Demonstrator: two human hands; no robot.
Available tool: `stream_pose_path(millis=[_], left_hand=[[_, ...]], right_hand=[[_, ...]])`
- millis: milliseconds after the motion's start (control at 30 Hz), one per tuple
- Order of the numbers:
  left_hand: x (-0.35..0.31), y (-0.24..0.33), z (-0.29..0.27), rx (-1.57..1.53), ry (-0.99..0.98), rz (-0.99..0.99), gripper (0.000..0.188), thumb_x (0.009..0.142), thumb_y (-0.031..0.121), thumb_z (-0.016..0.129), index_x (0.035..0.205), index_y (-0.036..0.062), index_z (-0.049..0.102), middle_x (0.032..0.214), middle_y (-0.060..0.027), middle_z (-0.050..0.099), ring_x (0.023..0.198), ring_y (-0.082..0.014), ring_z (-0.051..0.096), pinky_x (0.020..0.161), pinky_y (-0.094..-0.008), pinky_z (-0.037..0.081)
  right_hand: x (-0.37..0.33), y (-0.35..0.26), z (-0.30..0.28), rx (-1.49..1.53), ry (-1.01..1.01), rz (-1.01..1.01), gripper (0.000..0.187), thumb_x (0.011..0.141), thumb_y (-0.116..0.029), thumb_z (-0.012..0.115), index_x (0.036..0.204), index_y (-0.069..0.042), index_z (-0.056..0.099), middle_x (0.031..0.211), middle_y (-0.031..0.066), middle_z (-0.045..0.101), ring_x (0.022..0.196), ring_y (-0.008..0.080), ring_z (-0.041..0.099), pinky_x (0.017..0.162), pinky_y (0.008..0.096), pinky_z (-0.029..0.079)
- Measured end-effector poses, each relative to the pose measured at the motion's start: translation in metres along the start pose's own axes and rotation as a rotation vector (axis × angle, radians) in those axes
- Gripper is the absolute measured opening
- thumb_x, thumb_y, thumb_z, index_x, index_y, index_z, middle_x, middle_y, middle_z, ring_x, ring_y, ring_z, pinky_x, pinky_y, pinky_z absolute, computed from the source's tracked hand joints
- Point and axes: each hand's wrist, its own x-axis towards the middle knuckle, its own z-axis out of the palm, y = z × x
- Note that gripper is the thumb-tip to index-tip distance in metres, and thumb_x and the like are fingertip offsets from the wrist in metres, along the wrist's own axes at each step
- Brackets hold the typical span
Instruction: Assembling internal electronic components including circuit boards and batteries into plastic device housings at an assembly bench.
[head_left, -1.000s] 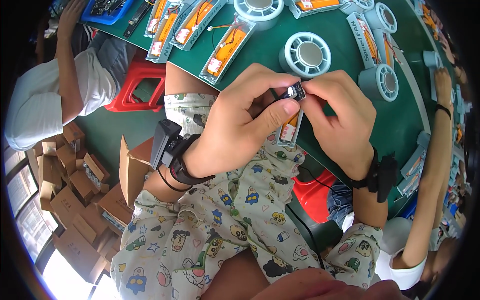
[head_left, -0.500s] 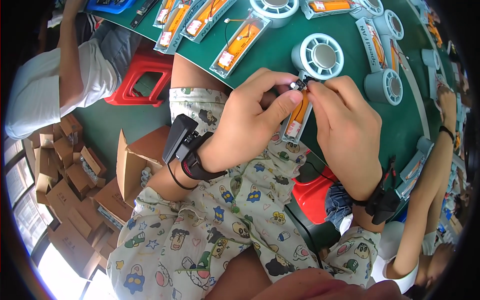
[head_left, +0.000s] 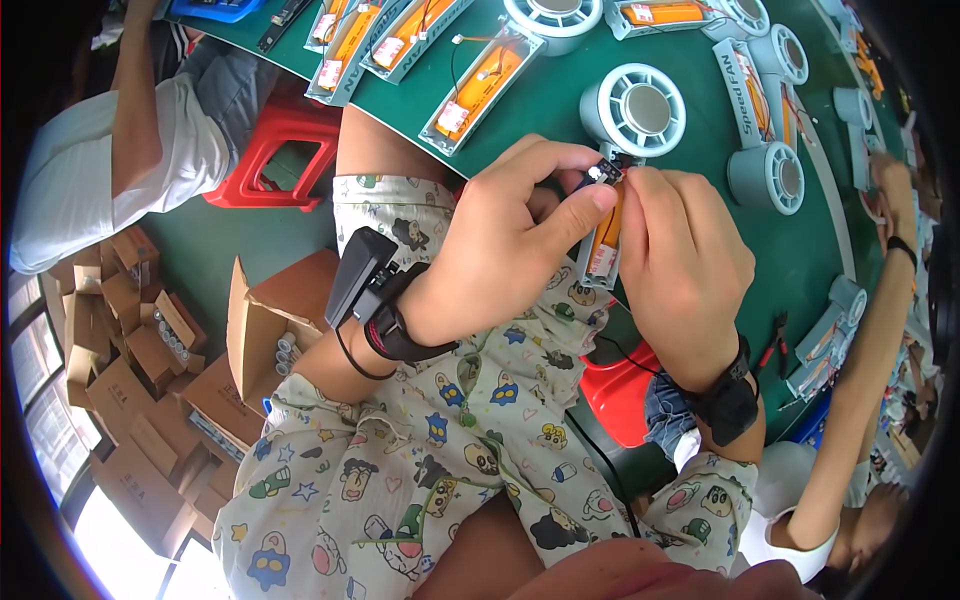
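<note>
My left hand point(head_left: 520, 238) pinches a small black circuit board point(head_left: 602, 174) with a white connector on it, between thumb and forefinger. Just beside the board's right end, the fingertips of my right hand point(head_left: 690, 262) are pressed together; what they grip is too small and hidden to make out. Under both hands lies an opened handheld fan, its round light-blue head point(head_left: 633, 110) on the table and its handle toward me. An orange battery point(head_left: 606, 238) with a white label sits in the handle tray, partly covered by my fingers.
Several open fan handles with orange batteries point(head_left: 480, 95) lie at the far left of the green table point(head_left: 540, 110). More fans point(head_left: 766, 177) stand at right, near red-handled pliers point(head_left: 774, 340). A co-worker's arm point(head_left: 860, 350) reaches in at right. Cardboard boxes point(head_left: 140, 400) and a red stool point(head_left: 270, 150) stand left.
My right hand has shifted slightly and its wrist has turned, so the pliers show more fully. My left hand keeps its pinch on the board. The co-worker's arm at right has moved a little.
</note>
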Motion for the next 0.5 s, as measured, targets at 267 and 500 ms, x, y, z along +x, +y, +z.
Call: stream_pose_path(millis=[267, 500], left_hand=[[0.001, 0.005, -0.004, -0.235, 0.01, -0.069, 0.03, 0.101, 0.006, 0.068, 0.127, -0.0056, 0.06, 0.095, -0.0039, 0.063, 0.066, -0.0061, 0.059, 0.055, -0.0204, 0.048], [0.011, 0.01, -0.019, -0.112, -0.095, -0.097, 0.03, 0.095, 0.006, 0.073, 0.12, -0.0067, 0.062, 0.09, -0.0055, 0.067, 0.069, -0.004, 0.062, 0.056, -0.0209, 0.046]], right_hand=[[-0.005, -0.005, -0.007, -0.021, -0.187, 0.038, 0.031, 0.089, -0.01, 0.072, 0.119, -0.003, 0.067, 0.086, 0.0048, 0.058, 0.067, 0.0196, 0.06, 0.056, 0.0321, 0.049], [0.004, -0.008, -0.027, 0.112, -0.379, 0.175, 0.031, 0.092, -0.008, 0.071, 0.122, -0.003, 0.064, 0.084, 0.0084, 0.06, 0.067, 0.021, 0.063, 0.056, 0.0308, 0.051]])
